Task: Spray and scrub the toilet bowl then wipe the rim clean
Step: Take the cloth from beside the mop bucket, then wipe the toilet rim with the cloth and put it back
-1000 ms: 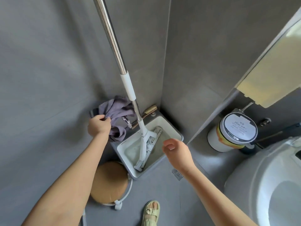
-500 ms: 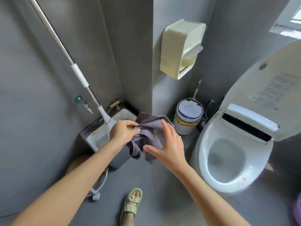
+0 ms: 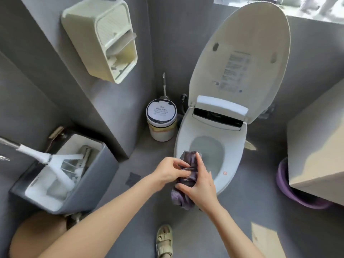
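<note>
While the toilet point(image 3: 232, 138) lid stands raised, left hand point(image 3: 168, 171) and right hand point(image 3: 200, 185) grip the purple cloth point(image 3: 183, 197).

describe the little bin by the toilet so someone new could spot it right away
Start at the open toilet and look at the floor by its left side, in the wall corner. The bin stands there, short and round. Nothing else nearby has its dark-ringed white lid with a printed label.
</note>
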Demonstrator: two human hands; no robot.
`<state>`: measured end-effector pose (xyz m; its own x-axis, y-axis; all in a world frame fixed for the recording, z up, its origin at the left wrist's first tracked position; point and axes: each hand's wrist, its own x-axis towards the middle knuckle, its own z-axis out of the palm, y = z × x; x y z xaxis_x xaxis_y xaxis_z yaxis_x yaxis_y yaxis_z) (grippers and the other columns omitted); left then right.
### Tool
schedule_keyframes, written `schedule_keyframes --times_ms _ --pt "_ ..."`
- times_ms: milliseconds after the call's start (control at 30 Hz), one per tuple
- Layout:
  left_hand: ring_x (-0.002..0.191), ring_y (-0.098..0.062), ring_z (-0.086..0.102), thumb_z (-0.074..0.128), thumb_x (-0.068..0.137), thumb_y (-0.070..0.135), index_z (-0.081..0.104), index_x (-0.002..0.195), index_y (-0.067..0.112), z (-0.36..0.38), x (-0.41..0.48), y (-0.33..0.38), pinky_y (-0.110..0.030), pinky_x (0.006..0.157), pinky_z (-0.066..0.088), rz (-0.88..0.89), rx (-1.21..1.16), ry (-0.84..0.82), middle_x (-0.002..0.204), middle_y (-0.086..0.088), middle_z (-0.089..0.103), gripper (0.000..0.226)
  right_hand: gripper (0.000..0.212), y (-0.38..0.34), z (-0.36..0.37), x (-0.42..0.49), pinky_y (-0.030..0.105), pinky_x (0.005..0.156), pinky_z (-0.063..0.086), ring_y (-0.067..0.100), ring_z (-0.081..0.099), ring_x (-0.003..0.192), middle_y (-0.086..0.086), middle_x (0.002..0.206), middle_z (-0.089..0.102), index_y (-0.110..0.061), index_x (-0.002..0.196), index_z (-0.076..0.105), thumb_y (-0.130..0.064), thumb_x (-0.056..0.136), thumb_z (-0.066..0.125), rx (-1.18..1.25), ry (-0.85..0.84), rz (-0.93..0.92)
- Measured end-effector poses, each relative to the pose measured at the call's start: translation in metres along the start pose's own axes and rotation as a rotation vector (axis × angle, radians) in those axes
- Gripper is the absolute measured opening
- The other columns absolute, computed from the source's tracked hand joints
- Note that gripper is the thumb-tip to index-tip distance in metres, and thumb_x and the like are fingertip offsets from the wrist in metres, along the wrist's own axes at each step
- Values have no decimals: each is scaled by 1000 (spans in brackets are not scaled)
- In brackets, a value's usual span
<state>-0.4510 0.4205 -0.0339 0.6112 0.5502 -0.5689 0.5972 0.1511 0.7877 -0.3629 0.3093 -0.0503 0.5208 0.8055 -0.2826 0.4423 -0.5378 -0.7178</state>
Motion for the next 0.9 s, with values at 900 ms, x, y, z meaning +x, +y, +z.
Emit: schedule_keyframes --times_ms 900 --pt "90 -16 57 56 86 2 65 100 14 95 289 -78 -26 81 40 -204 -156 695 95 0 63 21 45 340 -116 342 54 110 26 42 35 136 15 147 42 -8 132 54 -11 87 60 -806 -99 -273"
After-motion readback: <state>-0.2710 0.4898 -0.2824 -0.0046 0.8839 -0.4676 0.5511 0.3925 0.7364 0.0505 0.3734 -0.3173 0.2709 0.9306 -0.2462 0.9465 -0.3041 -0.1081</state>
